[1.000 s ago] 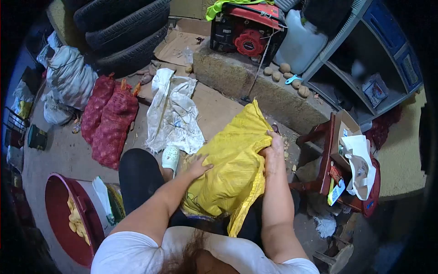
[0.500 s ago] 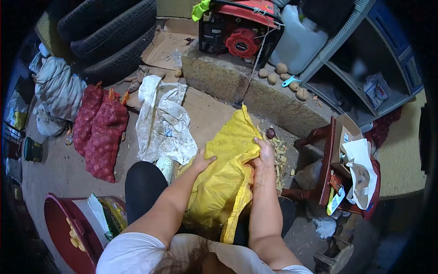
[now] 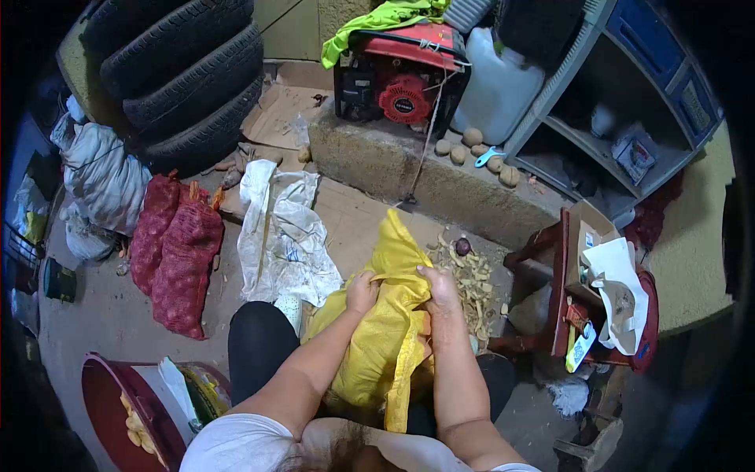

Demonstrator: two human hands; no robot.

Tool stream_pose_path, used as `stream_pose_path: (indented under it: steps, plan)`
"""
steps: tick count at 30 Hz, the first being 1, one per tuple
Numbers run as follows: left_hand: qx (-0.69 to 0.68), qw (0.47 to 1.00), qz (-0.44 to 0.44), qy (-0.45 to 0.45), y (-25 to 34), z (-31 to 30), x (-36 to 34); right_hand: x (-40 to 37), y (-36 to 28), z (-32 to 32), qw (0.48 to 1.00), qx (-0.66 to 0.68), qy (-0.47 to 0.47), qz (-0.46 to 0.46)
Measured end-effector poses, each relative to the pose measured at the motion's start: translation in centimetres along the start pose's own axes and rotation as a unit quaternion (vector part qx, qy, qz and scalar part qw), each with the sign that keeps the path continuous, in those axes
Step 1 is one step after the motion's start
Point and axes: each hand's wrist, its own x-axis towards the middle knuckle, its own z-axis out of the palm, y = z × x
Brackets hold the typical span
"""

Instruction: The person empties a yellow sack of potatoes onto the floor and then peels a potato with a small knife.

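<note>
1. Head view: a seated person bends over a yellow sack [image 3: 384, 338] that rests against their lap and on the floor.
2. Left hand [image 3: 362, 293]: fingers curled shut, clamped on the bunched cloth at the sack's neck.
3. Right hand [image 3: 440, 289]: fingers likewise closed, gripping the same gathered neck from the opposite side. The two hands sit close together with a fold of yellow cloth between them.
4. Sack position: the bulging body hangs directly below both hands. A loose pointed tip of cloth stands up just beyond them.
5. Just beyond the right hand lies a heap of pale peelings [image 3: 472, 279] on the floor, with a dark round bulb [image 3: 463, 246] at its far edge.
6. Beyond the left hand, a crumpled white sack [image 3: 283, 236] is spread on the floor. Farther out to that side lie two red mesh bags [image 3: 185, 263], filled and side by side.
7. Well beyond both hands, a red generator [image 3: 397, 79] stands on a stone ledge [image 3: 370, 153], with a white jerrycan [image 3: 497, 90] beside it and several potatoes [image 3: 472, 141] along the ledge.
8. Far off to the left, stacked tyres [image 3: 181, 79]. Near the left elbow, a red basin [image 3: 118, 401].
9. Out from the right hand, a red wooden stool [image 3: 560, 267] carries a white bag [image 3: 621, 295].
</note>
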Motion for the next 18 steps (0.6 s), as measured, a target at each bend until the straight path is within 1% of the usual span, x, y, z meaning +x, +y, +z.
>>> stream_pose_path:
  steps: [1,2,4,5,6,7,8,9,10,12,13,14,16,17,18]
  plan:
    - [0.010,0.999,-0.045,-0.003,0.2,-0.1,0.1,-0.1,0.0,0.2,1.000,0.004,0.006,0.004]
    - [0.006,0.999,-0.040,0.001,0.3,-0.2,0.2,0.2,0.2,0.3,1.000,0.000,0.003,-0.002]
    - [-0.086,0.990,-0.086,0.066,0.4,-0.5,0.6,1.2,0.7,0.6,0.999,-0.013,0.022,-0.028]
    - [-0.160,0.978,-0.090,0.101,-0.6,0.1,1.1,1.6,0.8,1.2,0.999,0.021,0.001,-0.041]
    - [-0.160,0.978,-0.089,0.104,-0.2,-0.4,1.7,1.7,0.6,2.4,0.999,0.020,-0.002,-0.041]
    - [-0.249,0.954,-0.123,0.116,-0.2,-1.4,2.5,2.2,0.2,3.9,0.997,0.014,-0.016,-0.068]
    - [-0.337,0.920,-0.157,0.124,0.7,-2.6,2.8,2.1,-0.3,5.3,0.995,0.008,-0.025,-0.093]
    - [-0.335,0.915,-0.181,0.130,4.7,-5.2,2.6,1.9,-0.9,6.5,0.994,0.029,-0.038,-0.097]
    - [-0.332,0.915,-0.185,0.134,6.4,-6.5,2.8,1.3,-1.9,7.8,0.995,0.030,-0.040,-0.091]
    - [-0.431,0.880,-0.158,0.121,8.7,-8.7,3.2,-0.5,-4.0,10.2,0.985,0.076,-0.095,-0.121]
    - [-0.445,0.878,-0.152,0.094,10.1,-10.0,3.2,-1.2,-4.4,10.2,0.980,0.075,-0.109,-0.147]
    - [-0.447,0.877,-0.147,0.102,11.8,-11.0,3.4,-2.3,-5.2,11.1,0.976,0.095,-0.073,-0.180]
    - [-0.451,0.885,-0.072,0.091,14.6,-12.0,3.4,-3.5,-6.9,11.5,0.965,0.094,-0.070,-0.237]
    - [-0.445,0.891,-0.043,0.083,14.8,-12.3,3.4,-3.5,-7.6,11.2,0.960,0.111,-0.100,-0.239]
    - [-0.440,0.893,-0.058,0.073,16.0,-13.1,3.0,-4.0,-8.2,11.0,0.953,0.128,-0.122,-0.245]
